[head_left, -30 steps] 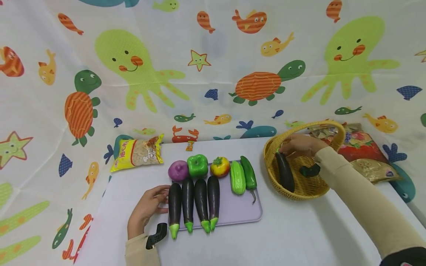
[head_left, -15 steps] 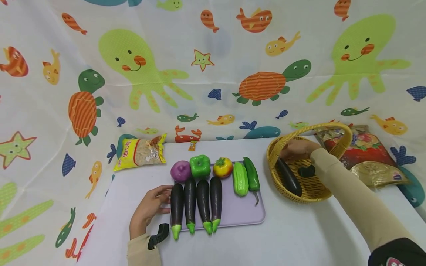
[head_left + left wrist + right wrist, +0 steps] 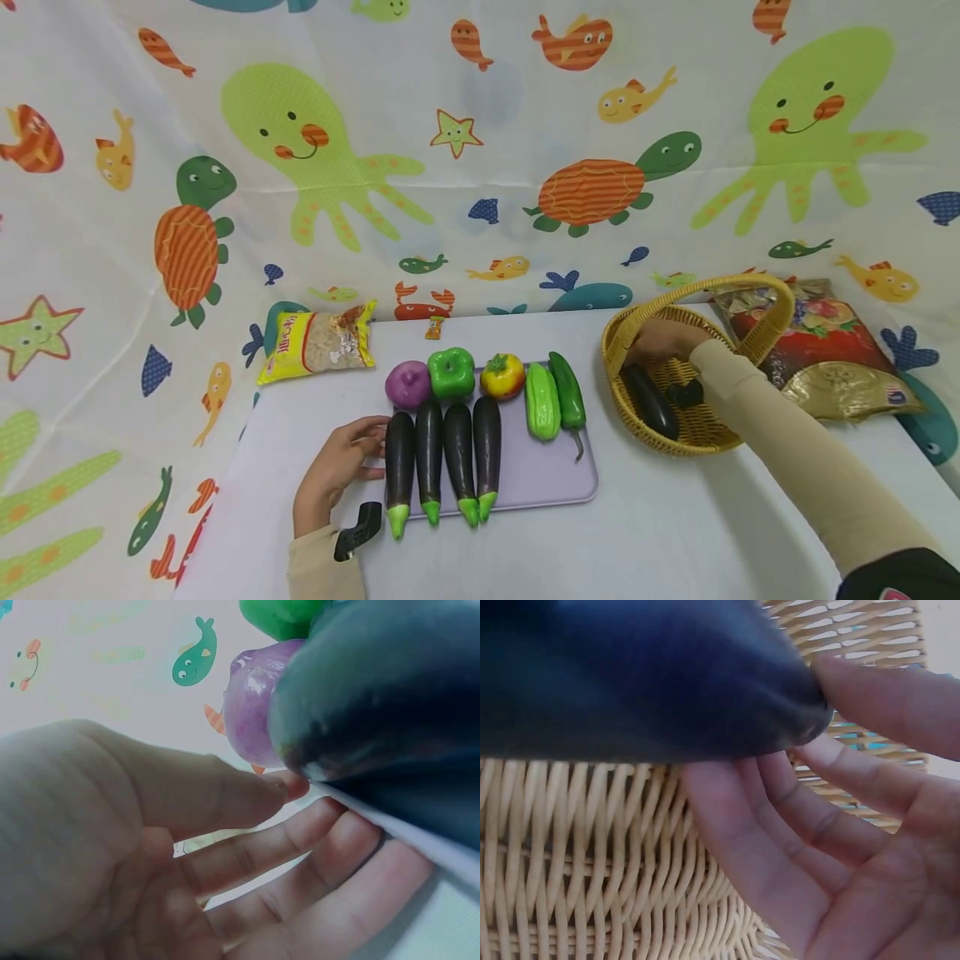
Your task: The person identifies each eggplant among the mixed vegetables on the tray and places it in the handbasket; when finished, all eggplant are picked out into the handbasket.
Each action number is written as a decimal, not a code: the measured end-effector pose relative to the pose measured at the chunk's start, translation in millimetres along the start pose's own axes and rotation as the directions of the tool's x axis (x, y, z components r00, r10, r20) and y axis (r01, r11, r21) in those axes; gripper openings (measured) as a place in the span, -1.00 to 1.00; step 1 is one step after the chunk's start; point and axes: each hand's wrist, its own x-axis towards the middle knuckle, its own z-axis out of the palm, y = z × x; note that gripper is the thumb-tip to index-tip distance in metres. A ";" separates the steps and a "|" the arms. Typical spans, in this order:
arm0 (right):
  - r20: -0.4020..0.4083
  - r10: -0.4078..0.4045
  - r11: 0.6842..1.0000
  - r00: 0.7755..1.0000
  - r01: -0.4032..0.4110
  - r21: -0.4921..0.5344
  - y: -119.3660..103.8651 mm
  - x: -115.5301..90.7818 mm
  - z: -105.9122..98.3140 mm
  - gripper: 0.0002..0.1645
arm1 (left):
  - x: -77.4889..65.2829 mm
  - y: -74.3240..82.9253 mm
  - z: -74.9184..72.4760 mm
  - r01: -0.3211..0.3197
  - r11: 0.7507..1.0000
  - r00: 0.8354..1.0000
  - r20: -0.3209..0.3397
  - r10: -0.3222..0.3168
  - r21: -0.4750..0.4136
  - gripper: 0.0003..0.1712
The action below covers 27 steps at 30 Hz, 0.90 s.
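My right hand (image 3: 664,340) is inside the yellow wicker basket (image 3: 622,410), its thumb and fingers around one end of a dark eggplant (image 3: 651,403). That eggplant lies slanted in the basket; the right wrist view shows its rounded end (image 3: 780,712) between thumb and fingers. My left hand (image 3: 339,467) rests at the left edge of a lilac tray (image 3: 536,483), fingers loosely extended beside the leftmost eggplant (image 3: 399,462). In the left wrist view its fingertips (image 3: 405,862) touch the tray edge, below the eggplant. Several eggplants lie side by side on the tray, green tips towards me.
Along the tray's back are a purple onion (image 3: 408,384), a green bell pepper (image 3: 452,373), a red-yellow one (image 3: 502,377), a pale green cucumber-like vegetable (image 3: 542,402) and a green chili (image 3: 567,392). Snack bags (image 3: 318,342) and red-gold packets (image 3: 817,337) flank them. A small wrapped candy (image 3: 434,327) lies behind.
In the basket, the eggplant has tilted and settled lower, with my right hand moving down with it. My left hand has stayed by the tray. The view shifted slightly.
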 end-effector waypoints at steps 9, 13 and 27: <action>-0.035 -0.012 0.995 0.999 0.016 0.095 1.8 -3.5 -2.6 -0.75 | -0.1 0.1 0.8 -0.002 1.000 1.000 -0.005 0.002 -0.010 -0.58; -0.046 0.011 0.993 0.999 -0.006 0.122 5.6 -3.7 -3.0 -0.74 | -0.3 0.1 1.3 -0.004 1.000 1.000 -0.005 0.003 -0.012 -0.57; -0.047 -0.017 0.994 0.999 0.022 0.109 8.5 -6.2 -0.9 -0.70 | -0.8 -0.7 0.4 -0.001 1.000 1.000 -0.009 0.001 -0.005 -0.58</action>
